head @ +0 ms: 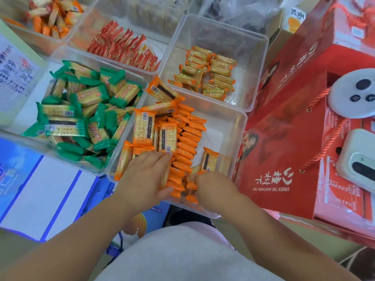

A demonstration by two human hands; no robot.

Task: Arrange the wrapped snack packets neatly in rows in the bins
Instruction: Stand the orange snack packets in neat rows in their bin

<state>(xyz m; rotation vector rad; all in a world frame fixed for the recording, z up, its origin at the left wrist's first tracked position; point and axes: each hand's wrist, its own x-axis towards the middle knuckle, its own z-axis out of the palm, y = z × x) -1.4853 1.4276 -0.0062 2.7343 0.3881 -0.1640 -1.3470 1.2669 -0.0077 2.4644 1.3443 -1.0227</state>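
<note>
- Head view: the near bin (240,118), clear plastic, sits in front of the person, its near edge hanging over the lap.
- The orange packets (187,142) stand on edge in one row down the middle of the near bin, from its far-left corner to its near edge. More lie flat and loose along the left wall, and one stands alone toward the right wall.
- The bin's right side, along the right wall, is bare floor with open room.
- The left hand (146,175) lies on the loose packets at the near-left corner, fingers together and fairly straight, thumb spread against the side of the row.
- The right hand (211,183) is at the near end of the row, fingers curled down among the packets. Their tips are hidden, so I cannot tell whether they pinch one.
- The green packets (77,110) lie jumbled in a bin touching the left wall.
- The gold packets (211,76) lie in a bin touching the far wall.
- The red boxes (294,151) stand just beside the right wall.
</note>
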